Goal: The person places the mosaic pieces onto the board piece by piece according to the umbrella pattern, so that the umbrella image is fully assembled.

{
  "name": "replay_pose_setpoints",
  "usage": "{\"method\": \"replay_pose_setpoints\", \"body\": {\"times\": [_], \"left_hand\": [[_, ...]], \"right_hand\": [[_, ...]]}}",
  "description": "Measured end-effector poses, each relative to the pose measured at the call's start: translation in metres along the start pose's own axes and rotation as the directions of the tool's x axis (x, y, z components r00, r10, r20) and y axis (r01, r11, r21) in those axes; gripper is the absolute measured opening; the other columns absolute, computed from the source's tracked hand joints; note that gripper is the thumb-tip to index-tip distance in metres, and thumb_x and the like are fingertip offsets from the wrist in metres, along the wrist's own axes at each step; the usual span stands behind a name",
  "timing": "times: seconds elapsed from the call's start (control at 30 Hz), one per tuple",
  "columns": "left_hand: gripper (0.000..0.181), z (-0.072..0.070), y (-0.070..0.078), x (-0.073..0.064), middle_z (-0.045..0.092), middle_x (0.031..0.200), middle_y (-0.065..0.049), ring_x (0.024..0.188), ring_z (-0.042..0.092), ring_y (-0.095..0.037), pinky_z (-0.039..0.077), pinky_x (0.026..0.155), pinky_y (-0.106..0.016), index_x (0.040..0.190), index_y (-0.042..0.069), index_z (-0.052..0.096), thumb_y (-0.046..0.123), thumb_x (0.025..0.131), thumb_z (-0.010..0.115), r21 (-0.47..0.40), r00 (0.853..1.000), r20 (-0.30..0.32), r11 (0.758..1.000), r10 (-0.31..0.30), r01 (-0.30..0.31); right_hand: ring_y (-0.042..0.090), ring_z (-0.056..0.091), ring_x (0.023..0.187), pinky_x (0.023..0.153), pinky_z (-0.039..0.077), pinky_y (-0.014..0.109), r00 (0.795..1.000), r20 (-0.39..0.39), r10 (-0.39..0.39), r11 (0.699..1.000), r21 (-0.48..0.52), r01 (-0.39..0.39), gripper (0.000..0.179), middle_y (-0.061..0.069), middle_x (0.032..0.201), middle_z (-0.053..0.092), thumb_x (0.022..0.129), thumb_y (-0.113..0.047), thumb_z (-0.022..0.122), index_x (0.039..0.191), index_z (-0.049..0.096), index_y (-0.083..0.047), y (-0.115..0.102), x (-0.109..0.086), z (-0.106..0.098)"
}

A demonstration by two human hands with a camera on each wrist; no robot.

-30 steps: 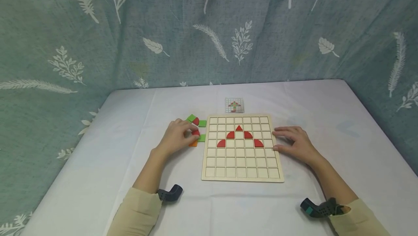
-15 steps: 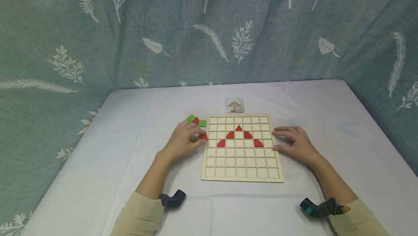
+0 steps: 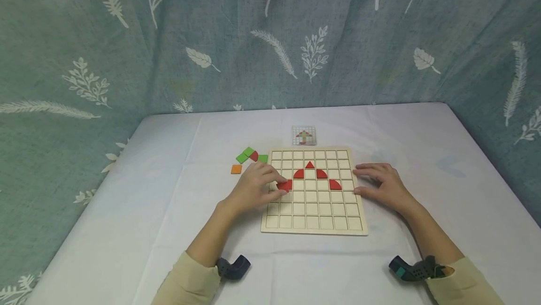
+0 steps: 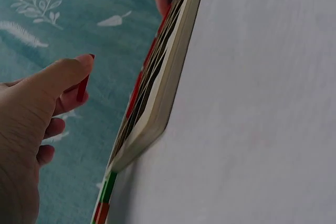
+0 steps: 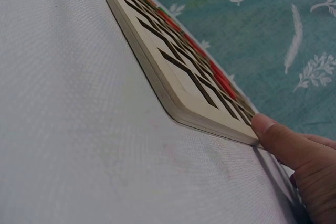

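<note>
My left hand pinches a red quarter-round tile between thumb and fingertips. In the head view it is over the left part of the wooden grid board, overlapping a red tile set there. In the left wrist view, the held tile shows edge-on, raised above the board. Red quarter-round tiles and a red triangle lie in the board's squares. At the board's right edge rests my right hand, thumb and fingers apart. Its thumb touches the rim in the right wrist view.
Left of the board lie green square tiles, a red quarter-round tile and an orange square tile. Behind the board is a small pattern card. A leaf-print cloth hangs beyond the white table.
My left hand has picked the red tile from the loose pieces and carried it right, over the board. The orange tile is now uncovered. My right hand stays where it was.
</note>
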State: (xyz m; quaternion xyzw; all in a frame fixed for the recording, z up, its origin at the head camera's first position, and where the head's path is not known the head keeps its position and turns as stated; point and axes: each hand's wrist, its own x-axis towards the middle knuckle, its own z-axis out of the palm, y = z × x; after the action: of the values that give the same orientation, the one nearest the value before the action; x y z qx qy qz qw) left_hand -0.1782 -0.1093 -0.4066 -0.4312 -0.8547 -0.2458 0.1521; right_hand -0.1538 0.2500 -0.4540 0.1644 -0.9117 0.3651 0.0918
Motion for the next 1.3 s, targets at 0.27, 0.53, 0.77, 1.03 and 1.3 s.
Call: {"method": "replay_pose_setpoints", "body": {"times": [0.27,0.53,0.77,1.03,1.3], "left_hand": [[0.018,0.007,0.014,-0.003,0.065,0.088,0.009,0.090,0.051,-0.012,0.040,0.086,-0.031,0.093,0.020,0.073,0.029,0.078,0.075,-0.019,0.997,0.057,0.999,0.044,-0.043],[0.018,0.012,0.026,-0.004,0.065,0.088,0.011,0.089,0.050,-0.009,0.040,0.081,-0.027,0.091,0.020,0.072,0.031,0.078,0.076,-0.055,0.989,0.105,0.994,0.101,-0.096],[0.021,0.016,0.033,-0.003,0.064,0.091,0.011,0.093,0.050,-0.009,0.039,0.086,-0.028,0.095,0.021,0.072,0.036,0.080,0.073,-0.051,0.971,0.211,0.993,0.115,-0.106],[0.022,0.020,0.035,-0.004,0.062,0.088,0.013,0.088,0.048,-0.006,0.037,0.081,-0.024,0.096,0.024,0.072,0.040,0.080,0.072,-0.042,0.950,0.287,0.993,0.121,-0.114],[0.023,0.026,0.035,-0.004,0.063,0.086,0.014,0.087,0.049,-0.006,0.038,0.080,-0.022,0.096,0.025,0.074,0.041,0.079,0.073,-0.049,0.944,0.294,0.989,0.151,-0.143]], "right_hand": [[0.034,0.039,0.118,0.095,0.024,0.057,1.000,0.011,0.004,1.000,-0.006,-0.004,0.050,0.016,0.127,0.058,0.071,-0.022,0.082,0.115,0.067,-0.005,-0.001,-0.001,0.002],[0.033,0.040,0.117,0.095,0.024,0.056,1.000,0.001,-0.007,1.000,-0.005,0.007,0.049,0.016,0.126,0.058,0.071,-0.022,0.082,0.115,0.067,-0.006,0.000,-0.003,0.002],[0.033,0.039,0.117,0.094,0.024,0.055,1.000,0.002,-0.001,1.000,-0.003,0.001,0.049,0.016,0.127,0.057,0.071,-0.022,0.082,0.115,0.067,-0.006,0.001,-0.002,0.002],[0.033,0.039,0.117,0.093,0.024,0.055,1.000,-0.001,-0.013,1.000,-0.002,0.013,0.049,0.016,0.127,0.058,0.071,-0.021,0.082,0.115,0.066,-0.006,0.000,-0.001,0.000],[0.034,0.039,0.118,0.095,0.023,0.056,1.000,0.005,-0.014,1.000,-0.006,0.014,0.049,0.016,0.127,0.057,0.071,-0.022,0.082,0.115,0.067,-0.005,0.002,0.001,-0.001]]}}
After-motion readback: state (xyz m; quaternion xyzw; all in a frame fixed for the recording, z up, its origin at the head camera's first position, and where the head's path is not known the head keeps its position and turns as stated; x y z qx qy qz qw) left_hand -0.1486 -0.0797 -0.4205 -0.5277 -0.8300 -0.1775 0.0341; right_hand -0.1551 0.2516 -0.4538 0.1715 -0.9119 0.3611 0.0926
